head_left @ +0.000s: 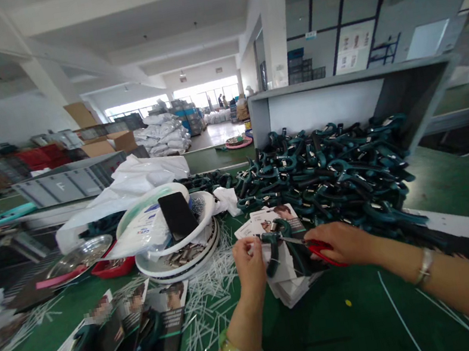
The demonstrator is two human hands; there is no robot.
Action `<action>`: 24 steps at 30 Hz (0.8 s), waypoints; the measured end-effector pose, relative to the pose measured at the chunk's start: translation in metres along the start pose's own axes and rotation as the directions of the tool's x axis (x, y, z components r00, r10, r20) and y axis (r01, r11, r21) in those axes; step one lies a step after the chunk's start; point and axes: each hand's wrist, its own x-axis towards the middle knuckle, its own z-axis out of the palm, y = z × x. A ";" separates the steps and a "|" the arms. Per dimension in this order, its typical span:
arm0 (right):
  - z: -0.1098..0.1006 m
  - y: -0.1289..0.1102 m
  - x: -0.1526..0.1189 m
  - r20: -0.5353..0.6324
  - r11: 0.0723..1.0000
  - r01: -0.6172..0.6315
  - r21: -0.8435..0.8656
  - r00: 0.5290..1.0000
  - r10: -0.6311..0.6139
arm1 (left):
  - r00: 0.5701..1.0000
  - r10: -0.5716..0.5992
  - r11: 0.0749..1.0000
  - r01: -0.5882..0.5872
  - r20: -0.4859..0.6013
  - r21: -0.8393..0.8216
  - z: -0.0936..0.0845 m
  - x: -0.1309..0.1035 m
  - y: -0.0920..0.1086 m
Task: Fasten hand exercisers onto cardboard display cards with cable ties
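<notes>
A green work surface (316,330) fills the lower frame, inside a wide hall whose white ceiling (137,35) spans the top. White sacks (163,133) are heaped in the upper middle, and a grey crate (61,186) marked F stands at left.

Just below centre, a dark green tool (273,259) lies on a stack of printed cards (289,293). The left hand (250,266) bends its fingers at the tool's left end; I cannot tell whether they clamp it. The right hand (341,241) is clamped on red-handled scissors (326,251), their blades pointing left across the tool.

Behind, a pile of similar tools (334,176) spills from a tipped grey bin (419,106), crowding the right hand's upper side. A white bowl (210,207) bearing a black phone (178,215) bounds the left hand's upper left, with cut white strips (209,319) close beside that wrist. Carded tools (145,336) take up the lower left. Between the forearms, bare green runs from the stack to the bottom edge, a yellow scrap (348,303) near the right forearm.
</notes>
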 end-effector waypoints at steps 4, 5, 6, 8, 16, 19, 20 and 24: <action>-0.036 -0.003 0.000 0.263 0.963 -0.081 0.257 0.965 0.011 | 0.999 0.027 0.987 -0.021 -0.036 0.159 -0.020 -0.006 0.001; -0.043 -0.006 0.004 0.306 0.957 -0.086 0.278 0.952 -0.003 | 0.997 0.047 0.975 -0.058 0.055 0.214 -0.023 -0.010 0.005; -0.047 -0.010 0.008 0.333 0.957 -0.078 0.278 0.943 -0.020 | 0.987 0.044 0.961 -0.085 0.156 0.262 -0.026 -0.013 0.009; -0.053 -0.018 0.019 0.367 0.972 -0.050 0.228 0.929 -0.039 | 0.957 -0.025 0.938 -0.077 0.288 0.339 -0.028 -0.019 0.017; -0.053 -0.023 0.056 0.479 0.983 -0.044 0.179 0.876 -0.048 | 0.899 -0.146 0.938 -0.006 0.412 0.346 -0.031 -0.005 0.018; -0.050 -0.014 0.067 0.553 0.962 -0.083 0.260 0.830 -0.078 | 0.882 -0.128 0.956 -0.012 0.454 0.293 -0.031 0.002 0.012; -0.049 -0.012 0.071 0.568 0.951 -0.099 0.293 0.818 -0.090 | 0.878 -0.120 0.960 -0.016 0.463 0.279 -0.031 0.003 0.010; -0.046 -0.008 0.086 0.645 0.918 -0.162 0.361 0.755 -0.120 | 0.865 -0.116 0.964 -0.020 0.489 0.264 -0.031 0.009 0.007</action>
